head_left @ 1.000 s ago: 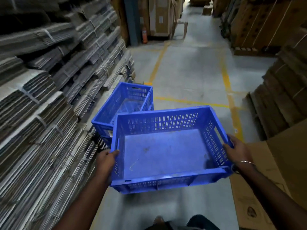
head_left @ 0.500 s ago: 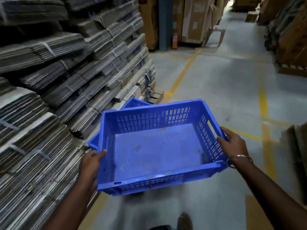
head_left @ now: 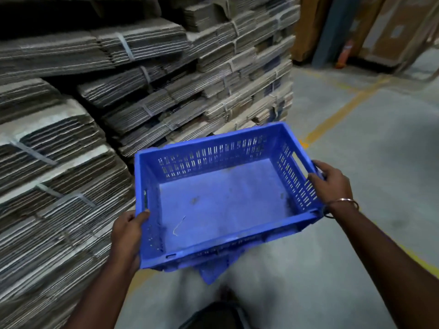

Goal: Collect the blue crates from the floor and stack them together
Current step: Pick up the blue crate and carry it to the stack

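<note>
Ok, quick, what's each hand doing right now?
Left hand: grips the blue crate at its left rim.
Right hand: grips the crate's right rim.

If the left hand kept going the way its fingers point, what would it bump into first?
The left hand grips the blue crate and points forward and a bit left. Straight on, it would probably meet the stacked cardboard bundles first, though depth is hard to judge.

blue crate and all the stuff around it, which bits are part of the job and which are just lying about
Part of the job:
- blue crate, held at both ends
- second blue crate, a corner showing beneath it
- left hand and right hand, gripping the crate

Just lying about:
- strapped cardboard bundles
- yellow floor line
- orange cylinder by the blue pillar
</note>
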Demonstrator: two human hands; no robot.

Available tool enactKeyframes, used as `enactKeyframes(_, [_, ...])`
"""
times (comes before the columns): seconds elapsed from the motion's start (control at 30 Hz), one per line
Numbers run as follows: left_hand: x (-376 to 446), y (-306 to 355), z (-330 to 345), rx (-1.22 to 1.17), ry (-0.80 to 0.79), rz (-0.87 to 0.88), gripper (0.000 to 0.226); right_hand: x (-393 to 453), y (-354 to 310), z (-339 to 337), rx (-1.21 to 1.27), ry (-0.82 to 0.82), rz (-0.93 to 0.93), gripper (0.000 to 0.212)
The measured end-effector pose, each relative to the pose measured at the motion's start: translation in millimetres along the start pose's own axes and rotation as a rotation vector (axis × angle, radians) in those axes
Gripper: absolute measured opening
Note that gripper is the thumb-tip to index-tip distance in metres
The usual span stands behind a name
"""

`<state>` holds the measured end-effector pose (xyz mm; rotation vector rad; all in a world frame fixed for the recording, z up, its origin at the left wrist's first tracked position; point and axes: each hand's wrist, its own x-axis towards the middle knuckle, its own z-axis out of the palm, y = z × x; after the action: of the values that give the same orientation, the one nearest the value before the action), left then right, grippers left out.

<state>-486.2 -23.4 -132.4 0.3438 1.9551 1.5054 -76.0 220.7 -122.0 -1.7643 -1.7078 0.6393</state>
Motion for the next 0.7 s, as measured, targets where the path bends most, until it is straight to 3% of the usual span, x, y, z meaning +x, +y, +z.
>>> enactKeyframes(0.23, [39.4,4.3,16.4,-0.019,0.124,-0.025,0.024,93.1,-46.1,46.5,-0.043,-0.103,-0.124,0.053])
enactKeyframes(0.4, [38.1,-3.3,26.2,-0.006,0.238,-0.047,0.02,130.7,-57.7,71.9,-0.065,-0.184,-0.219,0.042])
enactKeyframes(0.7, [22.5,-13.0,60.2,0.064,0.349,-0.073,0.021,192.7,-52.6,114.5,-0.096,-0.312,-0.312,0.043])
